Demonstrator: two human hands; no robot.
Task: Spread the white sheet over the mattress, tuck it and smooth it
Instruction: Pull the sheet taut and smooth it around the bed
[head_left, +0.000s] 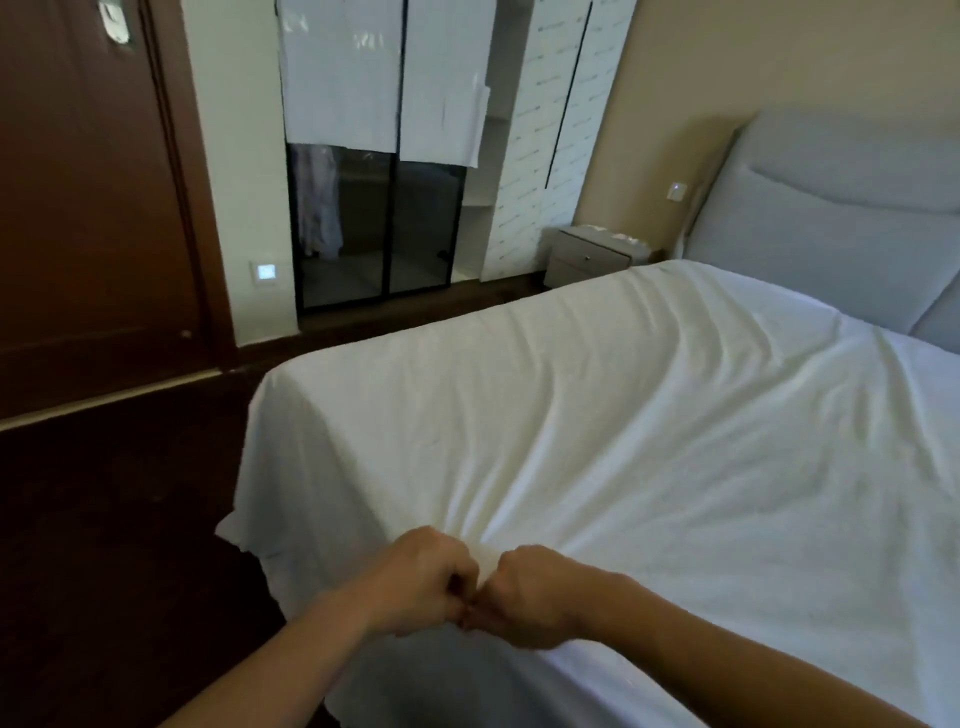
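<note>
The white sheet (597, 415) covers the whole top of the mattress, which is hidden under it, and hangs down over the foot end on the left. Creases fan out across the sheet from the near edge. At that edge my left hand (421, 582) and my right hand (524, 597) are side by side, knuckles almost touching, each with fingers curled round a bunched fold of the sheet. A loose corner of the sheet (234, 535) hangs near the floor on the left.
A grey padded headboard (841, 208) stands at the right. A small bedside cabinet (587, 254) sits by the far side. A wardrobe with glass doors (379, 228) and a brown door (88, 197) line the far wall. Dark floor (104, 519) lies left of the bed.
</note>
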